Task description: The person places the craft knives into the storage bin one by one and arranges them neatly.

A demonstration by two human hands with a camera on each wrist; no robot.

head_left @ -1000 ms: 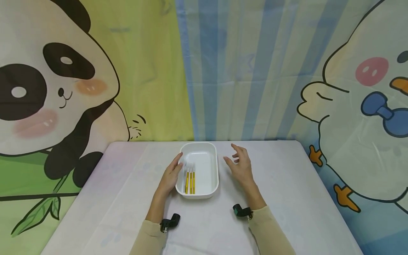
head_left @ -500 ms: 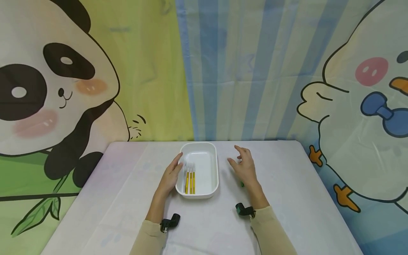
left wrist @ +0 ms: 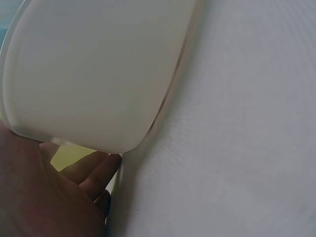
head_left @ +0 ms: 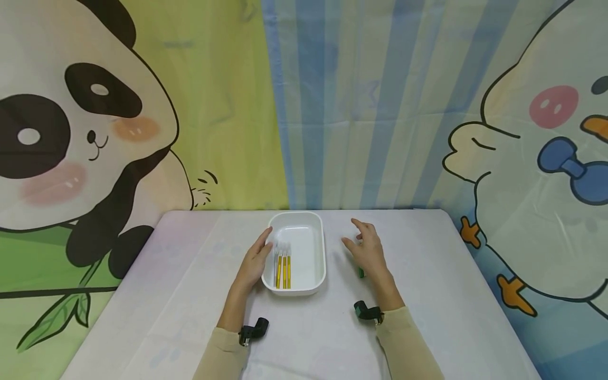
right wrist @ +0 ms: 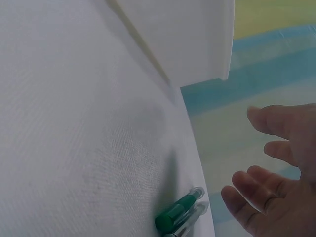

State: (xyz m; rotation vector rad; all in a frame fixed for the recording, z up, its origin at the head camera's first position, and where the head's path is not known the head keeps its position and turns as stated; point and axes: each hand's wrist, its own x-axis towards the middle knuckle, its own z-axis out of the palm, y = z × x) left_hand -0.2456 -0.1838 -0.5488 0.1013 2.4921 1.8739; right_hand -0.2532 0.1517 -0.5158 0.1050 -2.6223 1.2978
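A white rectangular dish (head_left: 306,264) lies on the table. Along its left inner side stand several slim yellow sticks (head_left: 285,272) with clear or whitish upper ends; their kind is unclear. My left hand (head_left: 252,264) holds the dish's left side, thumb at the rim and fingers along the outer wall. Right of the dish, my right hand (head_left: 370,253) hovers with fingers apart and holds nothing. Partly hidden beneath it lies a green pen-like stick (right wrist: 177,213) with a clear end, beside a second slim clear one (right wrist: 191,219) in the right wrist view.
A white cloth covers the table (head_left: 190,295). Behind it hangs a printed curtain (head_left: 342,105) with a panda at left and a white bird at right. Both wrists carry small black cameras (head_left: 254,330).
My right hand has drawn slightly right and toward me, away from the dish, and the green stick under it has come into view. The left hand and the dish stay put.
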